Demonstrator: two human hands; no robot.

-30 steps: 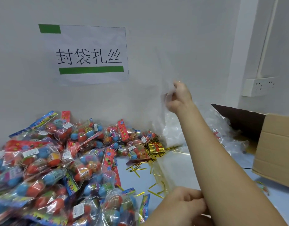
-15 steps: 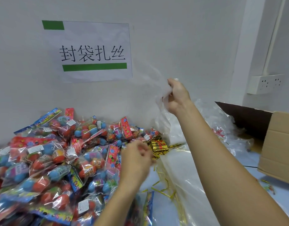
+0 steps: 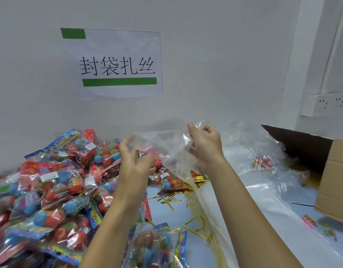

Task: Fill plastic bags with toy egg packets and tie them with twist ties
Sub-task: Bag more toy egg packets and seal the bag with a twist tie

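Note:
A clear plastic bag (image 3: 166, 149) hangs in the air between both hands, above the table. My right hand (image 3: 205, 146) pinches its right edge with curled fingers. My left hand (image 3: 134, 159) grips its left edge, fingers curled, slightly blurred. A big pile of toy egg packets (image 3: 54, 186) with red and blue eggs covers the left side of the table. Gold twist ties (image 3: 170, 200) lie scattered on the blue table below the bag, beside a gold bundle (image 3: 197, 176).
A stack of flat clear bags (image 3: 263, 200) lies to the right of my right arm. An open cardboard box (image 3: 333, 180) stands at the far right. A paper sign (image 3: 116, 64) hangs on the wall; a wall socket (image 3: 325, 104) sits right.
My right hand came down from high in front of the wall with the bag. My left hand rose from the lower edge and took the bag's left side.

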